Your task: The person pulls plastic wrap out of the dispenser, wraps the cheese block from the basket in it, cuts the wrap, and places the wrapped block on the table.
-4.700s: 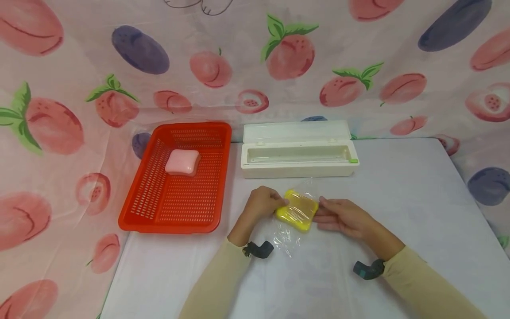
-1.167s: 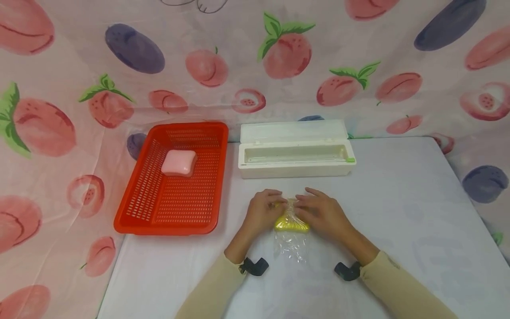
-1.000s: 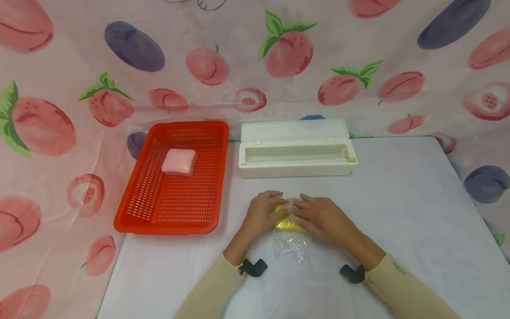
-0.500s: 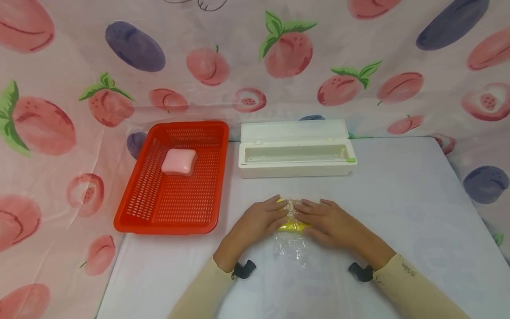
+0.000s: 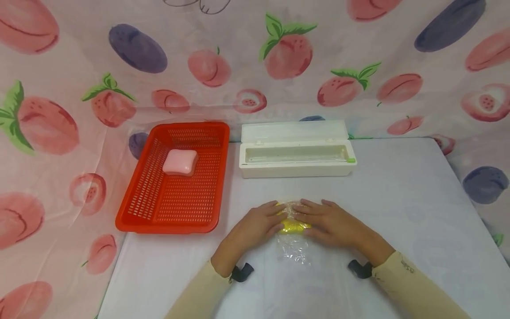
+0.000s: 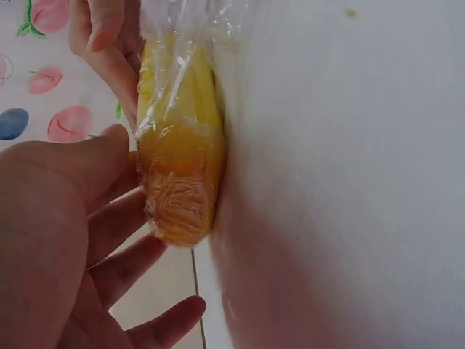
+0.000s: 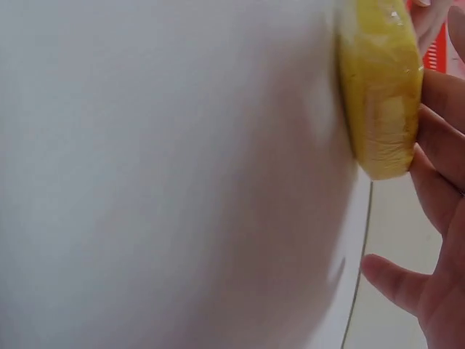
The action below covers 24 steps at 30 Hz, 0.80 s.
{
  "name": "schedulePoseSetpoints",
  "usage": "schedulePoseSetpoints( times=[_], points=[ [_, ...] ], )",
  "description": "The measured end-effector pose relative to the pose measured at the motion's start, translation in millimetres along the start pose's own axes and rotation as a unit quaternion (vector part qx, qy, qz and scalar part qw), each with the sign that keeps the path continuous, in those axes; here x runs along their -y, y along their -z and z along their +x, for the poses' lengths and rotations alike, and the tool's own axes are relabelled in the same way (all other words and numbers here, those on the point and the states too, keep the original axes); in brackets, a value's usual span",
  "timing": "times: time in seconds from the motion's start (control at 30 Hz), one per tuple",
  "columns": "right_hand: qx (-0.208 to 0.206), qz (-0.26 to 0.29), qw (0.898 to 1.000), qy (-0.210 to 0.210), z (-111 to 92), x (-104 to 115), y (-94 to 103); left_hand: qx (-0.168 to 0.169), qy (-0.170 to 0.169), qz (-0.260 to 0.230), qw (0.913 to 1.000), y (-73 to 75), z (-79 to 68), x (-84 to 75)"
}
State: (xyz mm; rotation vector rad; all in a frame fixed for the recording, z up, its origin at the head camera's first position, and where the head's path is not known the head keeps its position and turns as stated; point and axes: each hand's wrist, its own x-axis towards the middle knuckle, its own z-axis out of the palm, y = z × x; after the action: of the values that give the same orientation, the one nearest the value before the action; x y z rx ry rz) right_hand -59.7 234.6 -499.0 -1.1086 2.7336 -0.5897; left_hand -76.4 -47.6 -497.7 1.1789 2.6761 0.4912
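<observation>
A yellow soap-shaped block (image 5: 294,227) lies on the white table, wrapped in clear cling film (image 5: 294,250) whose loose, crinkled end spreads toward the near side. My left hand (image 5: 255,228) rests its straight fingers on the block's top from the left. From the right, my right hand (image 5: 338,226) lays spread fingers over the same top. In the left wrist view, film bunches tightly round one side of the block (image 6: 182,123). The right wrist view shows the block (image 7: 385,87) resting on the table beneath the fingertips, with the thumb held away from it.
An orange-red perforated basket (image 5: 171,226) stands at the left with a pink soap-shaped block (image 5: 180,162) inside. Behind the hands is a long white cling film dispenser (image 5: 299,171), lid raised, with a green slider (image 5: 351,160). Fruit-patterned cloth hangs at the back.
Earlier both hands held the block by its sides; then they gathered the film over its top. Now the fingers lie flatter on it, and the left hand has flattened out of its curled pose.
</observation>
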Motion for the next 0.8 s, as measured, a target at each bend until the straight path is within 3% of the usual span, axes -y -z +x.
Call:
schedulePoseSetpoints(
  times=[0.13,0.27,0.33,0.4,0.5,0.57,0.67,0.8],
  points=[
    [-0.014,0.002,1.0,-0.004,3,3,1.2,-0.035,0.006,-0.007,0.9994,-0.2,4.1,-1.9],
    [-0.075,0.002,0.997,-0.01,5,8,-1.0,-0.079,0.027,-0.029,0.9961,-1.0,15.6,-4.1],
    [-0.111,0.008,0.993,-0.049,6,11,-1.9,-0.093,0.057,-0.051,0.9928,-1.0,21.6,-6.9],
    [-0.126,0.023,0.985,-0.118,7,16,-1.0,-0.102,0.093,-0.071,0.9878,-0.5,26.9,-10.0],
    [-0.092,0.058,0.97,-0.218,10,22,1.8,-0.105,0.144,-0.096,0.9794,1.1,32.9,-14.2],
    [-0.051,0.081,0.961,-0.26,12,24,3.4,-0.102,0.17,-0.106,0.9744,1.9,35.8,-16.1],
    [-0.015,0.101,0.955,-0.277,13,24,4.5,-0.094,0.202,-0.13,0.9661,3.5,37.7,-17.8],
    [-0.038,0.089,0.956,-0.276,12,20,3.5,-0.064,0.222,-0.159,0.9599,4.9,36.0,-18.0]
  ],
)
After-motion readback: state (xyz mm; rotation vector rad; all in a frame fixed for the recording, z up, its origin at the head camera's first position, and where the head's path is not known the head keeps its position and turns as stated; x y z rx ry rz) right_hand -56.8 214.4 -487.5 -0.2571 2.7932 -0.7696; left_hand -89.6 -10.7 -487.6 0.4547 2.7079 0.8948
